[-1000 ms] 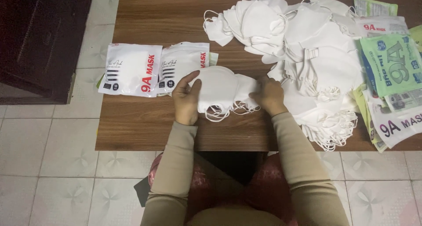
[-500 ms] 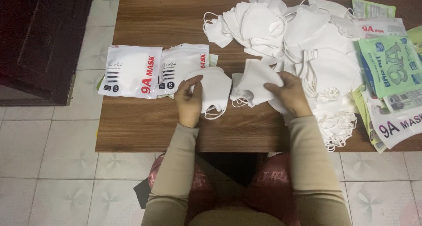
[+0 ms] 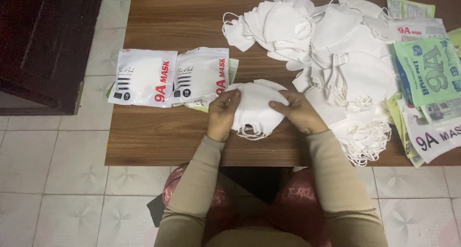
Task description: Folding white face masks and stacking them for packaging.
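Small stack of white masks (image 3: 254,105) held over front-middle of wooden table (image 3: 158,141), ear loops dangling toward near edge. Left hand (image 3: 223,115) pinches stack's left side, fingers closed on it. Right hand (image 3: 298,112) grips stack's right side, thumb on top. Two sealed white mask packets (image 3: 173,76) just left of stack. Loose mask heap (image 3: 331,45) behind and right of stack. Green and white flat wrappers (image 3: 427,84) beyond heap, at right table edge.

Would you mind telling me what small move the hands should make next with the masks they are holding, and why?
Probably square the small stack of masks and press it flat. Both the left hand and the right hand hold it at its sides above the table, and ear loops dangle loose below, so it looks untidy.
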